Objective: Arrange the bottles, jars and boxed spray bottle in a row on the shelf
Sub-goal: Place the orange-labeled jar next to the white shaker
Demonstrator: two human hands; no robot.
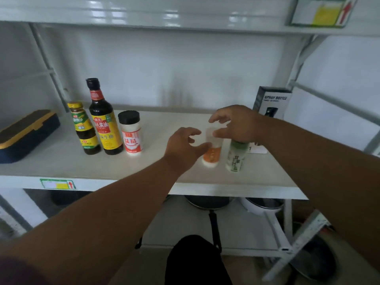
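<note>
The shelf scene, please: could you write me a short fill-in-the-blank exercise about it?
1. The tall soy sauce bottle has a ___ cap.
2. The jar right of it has a ___ lid.
3. The boxed spray bottle stands at the shelf's ___ end.
4. The left hand reaches toward the jar with the ___ label.

Missing words: black; black; right; orange

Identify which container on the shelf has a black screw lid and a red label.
The white jar, third from left; the neighbouring sauce bottles are dark.
</note>
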